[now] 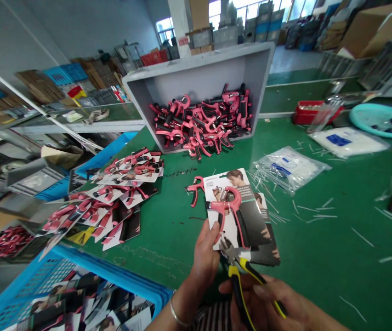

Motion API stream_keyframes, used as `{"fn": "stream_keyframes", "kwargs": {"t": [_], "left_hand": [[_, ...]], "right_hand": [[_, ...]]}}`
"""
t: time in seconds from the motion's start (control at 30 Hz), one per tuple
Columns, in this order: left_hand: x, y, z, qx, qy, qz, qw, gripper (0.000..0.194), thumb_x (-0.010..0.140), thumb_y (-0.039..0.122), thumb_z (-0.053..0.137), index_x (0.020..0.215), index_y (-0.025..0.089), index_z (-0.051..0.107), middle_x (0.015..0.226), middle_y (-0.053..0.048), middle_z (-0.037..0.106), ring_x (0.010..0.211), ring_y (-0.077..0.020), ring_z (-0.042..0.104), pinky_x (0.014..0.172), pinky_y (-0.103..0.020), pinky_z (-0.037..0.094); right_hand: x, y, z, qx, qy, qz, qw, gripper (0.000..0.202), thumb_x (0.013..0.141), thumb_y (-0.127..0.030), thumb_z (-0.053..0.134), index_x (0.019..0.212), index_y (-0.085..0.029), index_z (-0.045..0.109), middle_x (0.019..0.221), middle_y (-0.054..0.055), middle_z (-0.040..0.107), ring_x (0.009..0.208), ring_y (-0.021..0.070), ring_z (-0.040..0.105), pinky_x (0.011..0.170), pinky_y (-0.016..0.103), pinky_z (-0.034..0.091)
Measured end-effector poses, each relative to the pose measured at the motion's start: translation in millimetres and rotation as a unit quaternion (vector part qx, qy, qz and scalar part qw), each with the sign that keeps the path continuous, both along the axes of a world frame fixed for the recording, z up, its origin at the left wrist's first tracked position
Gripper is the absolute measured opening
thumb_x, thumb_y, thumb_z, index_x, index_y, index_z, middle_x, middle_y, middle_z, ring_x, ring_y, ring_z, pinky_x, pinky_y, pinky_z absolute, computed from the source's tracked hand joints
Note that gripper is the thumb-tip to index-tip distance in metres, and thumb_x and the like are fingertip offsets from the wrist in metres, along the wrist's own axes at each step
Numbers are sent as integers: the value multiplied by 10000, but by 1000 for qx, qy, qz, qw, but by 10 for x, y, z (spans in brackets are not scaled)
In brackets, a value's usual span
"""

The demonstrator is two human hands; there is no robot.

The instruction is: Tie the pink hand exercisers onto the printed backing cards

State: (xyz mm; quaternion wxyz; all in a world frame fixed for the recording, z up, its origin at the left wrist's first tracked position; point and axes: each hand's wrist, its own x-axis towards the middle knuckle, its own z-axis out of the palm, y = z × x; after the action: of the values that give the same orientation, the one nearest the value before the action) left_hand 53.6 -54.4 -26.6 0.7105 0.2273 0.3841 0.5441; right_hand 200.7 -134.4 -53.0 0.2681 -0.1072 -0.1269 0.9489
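My left hand (205,253) pinches the lower left edge of a printed card (256,197) that has a pink and black hand grip (233,195) on it. In my right hand (268,299) are cutting pliers (236,271) with yellow and black handles. Their jaws touch the lower part of the card, beside the hand grip's leg, and the handles are spread apart. More printed card shows beneath the held one. Just left of the card, a loose pink hand grip (196,190) lies on the green table (171,207).
A grey bin (199,62) of pink hand grips lies beyond the card. Carded grips (127,179) are piled at left, above a blue basket (113,276). Bags of white ties (290,168), loose ties, a red box (311,112) and a turquoise tray (385,117) sit at right.
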Motion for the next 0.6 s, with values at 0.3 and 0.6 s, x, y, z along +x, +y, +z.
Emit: {"fn": "stream_keyframes", "kwargs": {"t": [0.3,0.6], "left_hand": [[-12,-55,42,-21,15,-9,1000,480,835,403,656,1261,200,564,1166,-85,686,918,-214,689,733,-276,534],[-81,0,-32,-29,162,-30,986,419,776,450,695,1078,164,644,899,-46,701,690,-157,638,578,-220,484]], "right_hand": [[-61,34,-25,-1,4,-18,1000,378,860,-437,579,1098,-144,604,699,16,570,488,95,523,478,203,431],[64,42,158,456,-494,-92,735,257,867,-371,594,1042,-196,661,1023,92,685,951,239,617,880,342,485]]}}
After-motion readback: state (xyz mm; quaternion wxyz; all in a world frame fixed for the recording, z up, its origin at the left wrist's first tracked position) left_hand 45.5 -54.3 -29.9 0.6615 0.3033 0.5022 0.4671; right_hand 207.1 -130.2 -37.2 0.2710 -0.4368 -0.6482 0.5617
